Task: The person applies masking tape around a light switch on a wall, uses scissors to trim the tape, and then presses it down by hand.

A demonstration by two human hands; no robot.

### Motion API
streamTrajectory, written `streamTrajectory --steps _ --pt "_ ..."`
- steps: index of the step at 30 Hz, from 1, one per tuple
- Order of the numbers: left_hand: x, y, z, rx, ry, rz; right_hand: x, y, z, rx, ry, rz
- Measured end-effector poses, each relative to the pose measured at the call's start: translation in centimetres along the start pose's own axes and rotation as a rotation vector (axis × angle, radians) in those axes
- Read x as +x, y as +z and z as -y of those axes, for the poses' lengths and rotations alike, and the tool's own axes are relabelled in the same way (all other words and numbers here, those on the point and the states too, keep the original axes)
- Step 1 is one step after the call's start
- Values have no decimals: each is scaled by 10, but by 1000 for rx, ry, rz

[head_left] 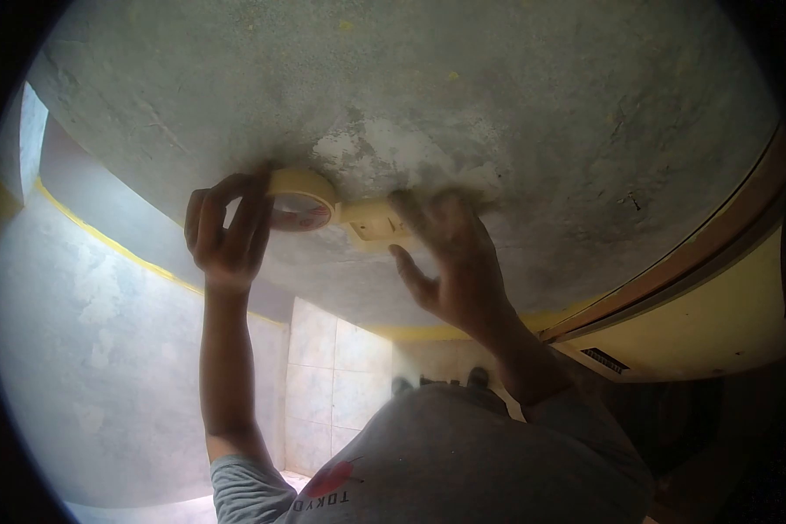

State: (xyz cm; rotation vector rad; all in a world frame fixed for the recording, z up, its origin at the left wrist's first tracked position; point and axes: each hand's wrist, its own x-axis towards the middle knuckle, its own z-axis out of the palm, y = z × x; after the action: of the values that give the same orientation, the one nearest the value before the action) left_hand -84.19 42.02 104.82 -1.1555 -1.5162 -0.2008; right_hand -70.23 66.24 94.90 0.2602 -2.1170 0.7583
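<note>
Overhead, my left hand (229, 234) grips the tape roll (300, 201) against the ceiling (515, 96), feeding its strip (371, 218), which my right hand (450, 253), fingers spread, presses flat.

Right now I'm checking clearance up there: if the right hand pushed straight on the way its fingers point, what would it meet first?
The right hand points up at the grey ceiling; its blurred fingertips seem already on the strip of masking tape there, so tape first, though depth is unclear.
</note>
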Motion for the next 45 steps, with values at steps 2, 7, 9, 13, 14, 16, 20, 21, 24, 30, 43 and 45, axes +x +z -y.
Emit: streamTrajectory --steps 2,7,9,13,14,16,20,21,24,30,43,45 --pt "2 -1 -1 16 11 3 3 -4 6 -36 8 29" --pt "0 -2 2 52 48 17 13 -4 16 -213 -121 19" --pt "-1 0 4 48 59 8 19 2 22 -246 -143 31" --pt "2 -5 4 42 55 14 20 23 21 -352 -152 47" --pt "2 -6 5 45 57 11 18 26 18 -353 -155 43" --pt "0 -3 5 41 57 11 12 26 7 -293 -161 -27" --pt "0 -3 5 36 56 5 3 13 -7 -295 -120 -55" --pt "0 -3 5 24 48 5 1 9 -9 -285 -94 -74" --pt "3 -5 3 39 39 22 -2 7 -10 -237 -52 -106" --pt "5 -6 3 70 51 34 -5 18 -4 -185 10 -158" --pt "-1 -6 2 34 4 14 19 40 5 -271 -249 52" --pt "-3 -5 2 37 -6 4 20 38 4 -268 -266 59"
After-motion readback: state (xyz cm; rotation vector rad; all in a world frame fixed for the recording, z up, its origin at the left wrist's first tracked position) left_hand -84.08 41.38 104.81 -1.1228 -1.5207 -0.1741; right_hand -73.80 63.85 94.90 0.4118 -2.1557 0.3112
